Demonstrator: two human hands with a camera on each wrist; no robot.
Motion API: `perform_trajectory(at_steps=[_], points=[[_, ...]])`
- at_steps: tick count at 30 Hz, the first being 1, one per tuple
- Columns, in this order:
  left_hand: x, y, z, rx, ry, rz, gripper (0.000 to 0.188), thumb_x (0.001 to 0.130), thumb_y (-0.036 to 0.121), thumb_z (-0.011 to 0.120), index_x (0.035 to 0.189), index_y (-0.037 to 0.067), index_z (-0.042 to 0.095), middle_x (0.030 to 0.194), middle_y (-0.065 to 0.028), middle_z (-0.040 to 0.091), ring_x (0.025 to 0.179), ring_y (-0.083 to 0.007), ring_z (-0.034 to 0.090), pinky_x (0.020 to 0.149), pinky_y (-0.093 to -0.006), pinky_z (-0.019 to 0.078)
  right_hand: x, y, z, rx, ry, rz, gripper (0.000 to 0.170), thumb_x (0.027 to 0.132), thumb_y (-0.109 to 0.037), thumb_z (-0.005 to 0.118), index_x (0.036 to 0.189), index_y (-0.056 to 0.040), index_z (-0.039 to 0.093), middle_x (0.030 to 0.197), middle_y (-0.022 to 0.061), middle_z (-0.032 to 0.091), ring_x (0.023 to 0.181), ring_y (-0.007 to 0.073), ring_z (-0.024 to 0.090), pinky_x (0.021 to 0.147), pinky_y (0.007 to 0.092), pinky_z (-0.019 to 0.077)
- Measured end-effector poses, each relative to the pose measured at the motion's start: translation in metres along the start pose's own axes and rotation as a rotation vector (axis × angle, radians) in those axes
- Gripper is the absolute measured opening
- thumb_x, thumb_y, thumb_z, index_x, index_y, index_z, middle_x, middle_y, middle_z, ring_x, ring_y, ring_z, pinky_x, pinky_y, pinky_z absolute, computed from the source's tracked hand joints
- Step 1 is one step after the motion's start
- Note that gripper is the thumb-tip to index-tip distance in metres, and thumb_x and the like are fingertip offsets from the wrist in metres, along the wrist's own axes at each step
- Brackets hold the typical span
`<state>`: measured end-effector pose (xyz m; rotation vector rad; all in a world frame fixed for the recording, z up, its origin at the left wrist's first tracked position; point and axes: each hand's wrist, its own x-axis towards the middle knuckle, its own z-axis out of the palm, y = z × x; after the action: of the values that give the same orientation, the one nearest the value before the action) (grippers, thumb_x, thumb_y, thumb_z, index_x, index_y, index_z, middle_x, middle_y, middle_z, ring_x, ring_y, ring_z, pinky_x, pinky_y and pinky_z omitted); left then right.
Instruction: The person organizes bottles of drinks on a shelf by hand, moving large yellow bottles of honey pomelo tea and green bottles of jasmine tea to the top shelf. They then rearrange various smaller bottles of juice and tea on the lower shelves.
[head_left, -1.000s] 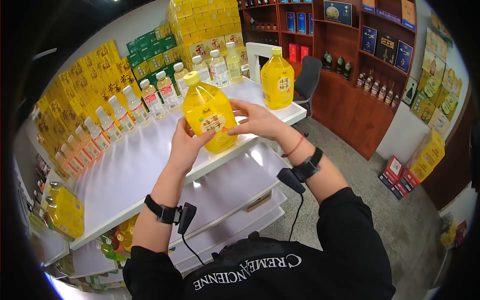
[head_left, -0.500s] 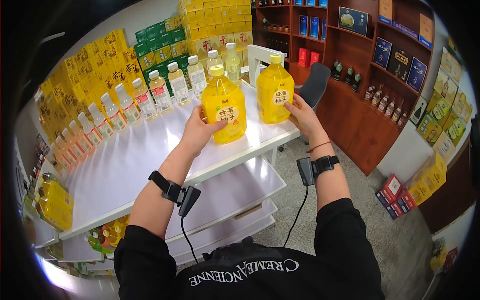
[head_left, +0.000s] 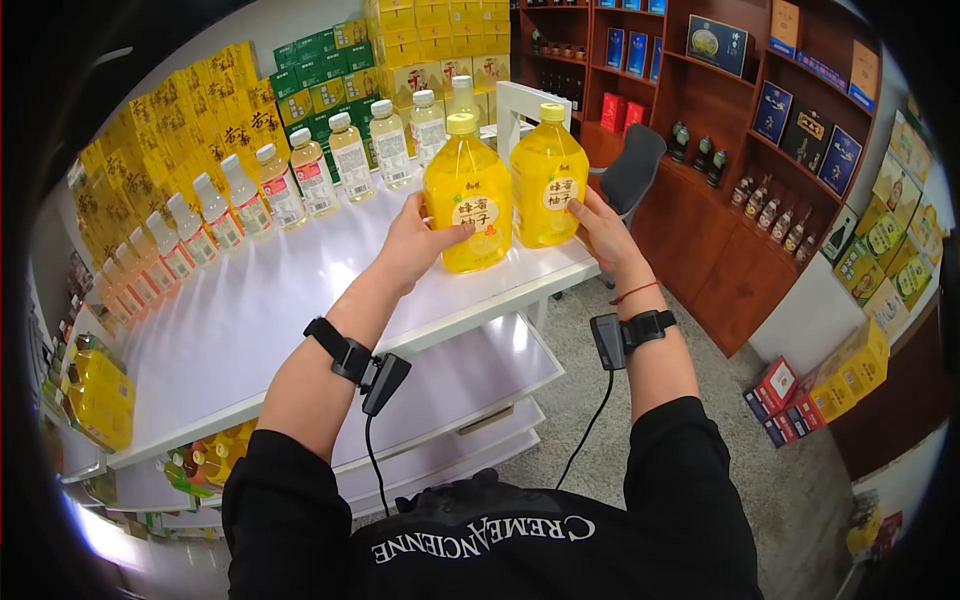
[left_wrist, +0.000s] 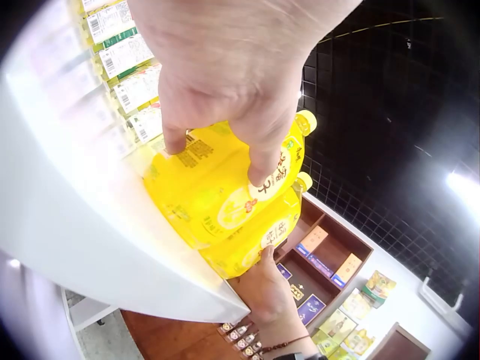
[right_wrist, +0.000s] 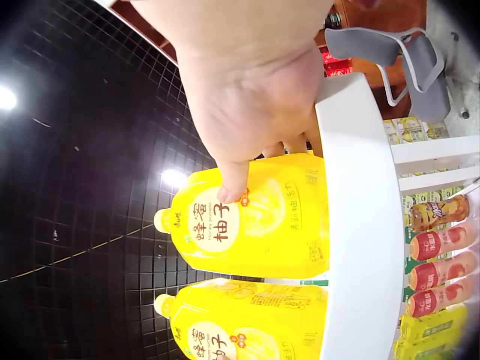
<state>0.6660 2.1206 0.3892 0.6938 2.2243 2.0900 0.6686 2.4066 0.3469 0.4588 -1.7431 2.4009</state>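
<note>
Two large yellow honey-pomelo drink bottles stand upright side by side near the front right corner of the white table (head_left: 290, 300). My left hand (head_left: 412, 245) grips the left bottle (head_left: 468, 180) at its side, thumb over the front label. On the outer side of the right bottle (head_left: 548, 160), my right hand (head_left: 608, 238) holds on with its thumb on the label and fingers round behind. The left wrist view shows the left bottle (left_wrist: 195, 176) close to the table edge. In the right wrist view a narrow gap separates the right bottle (right_wrist: 285, 225) from the left one (right_wrist: 285, 304).
A slanting row of smaller bottles (head_left: 285, 190) lines the table's far side. Behind them are stacked yellow cartons (head_left: 190, 125) and green cartons (head_left: 322, 85). More yellow bottles (head_left: 98, 395) are at the left end. A grey chair (head_left: 635, 170) stands beyond the right corner.
The right hand left the first bottle and took hold of the one at the right corner. The left hand moved its bottle rightward, up beside the other.
</note>
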Motion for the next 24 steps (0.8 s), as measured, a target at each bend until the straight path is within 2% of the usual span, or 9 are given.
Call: perform_trajectory(at_steps=[3,5,12,21,24], points=[[0.003,-0.003,-0.001,0.062,0.015,-0.008,0.067,0.082,0.007,0.074,0.137,-0.002,0.036,0.129,-0.0142,0.054,0.120,-0.0232,0.052,0.105,-0.0354,0.0404,0.002,0.005,-0.002,-0.007,-0.002,-0.017,0.051,0.101,-0.012,0.048,0.148,-0.0042,0.031,0.141,0.0083,0.047,0.129,0.0184,0.047,0.109,0.0306,0.0384],[0.004,-0.004,-0.002,0.044,-0.014,0.002,0.079,0.079,0.008,0.077,0.140,-0.006,0.029,0.129,-0.0181,0.052,0.117,-0.0243,0.054,0.100,-0.0340,0.0454,0.002,0.006,-0.002,-0.021,-0.007,-0.028,0.051,0.102,-0.013,0.047,0.149,-0.0040,0.030,0.141,0.0084,0.047,0.129,0.0182,0.046,0.109,0.0302,0.0384],[0.002,-0.003,-0.002,0.005,-0.040,-0.006,0.080,0.080,0.008,0.077,0.142,-0.005,0.028,0.129,-0.0175,0.052,0.117,-0.0240,0.054,0.100,-0.0335,0.0456,0.003,0.009,-0.004,0.012,-0.020,-0.041,0.051,0.102,-0.013,0.047,0.148,-0.0036,0.030,0.141,0.0082,0.047,0.129,0.0179,0.046,0.108,0.0294,0.0378],[-0.004,-0.013,0.002,0.001,0.048,-0.045,0.091,0.077,0.010,0.080,0.147,-0.002,0.022,0.129,-0.0181,0.052,0.118,-0.0250,0.054,0.098,-0.0344,0.0472,-0.002,0.004,0.001,-0.034,-0.009,-0.044,0.048,0.102,-0.014,0.045,0.148,-0.0055,0.031,0.141,0.0081,0.046,0.130,0.0192,0.046,0.109,0.0318,0.0381],[-0.011,-0.026,0.006,0.130,0.050,-0.078,0.092,0.076,0.011,0.081,0.147,-0.003,0.022,0.131,-0.0188,0.051,0.118,-0.0259,0.054,0.098,-0.0341,0.0474,-0.002,0.004,0.001,-0.042,-0.019,-0.055,0.049,0.102,-0.014,0.046,0.148,-0.0056,0.031,0.141,0.0080,0.046,0.130,0.0191,0.046,0.109,0.0318,0.0378]])
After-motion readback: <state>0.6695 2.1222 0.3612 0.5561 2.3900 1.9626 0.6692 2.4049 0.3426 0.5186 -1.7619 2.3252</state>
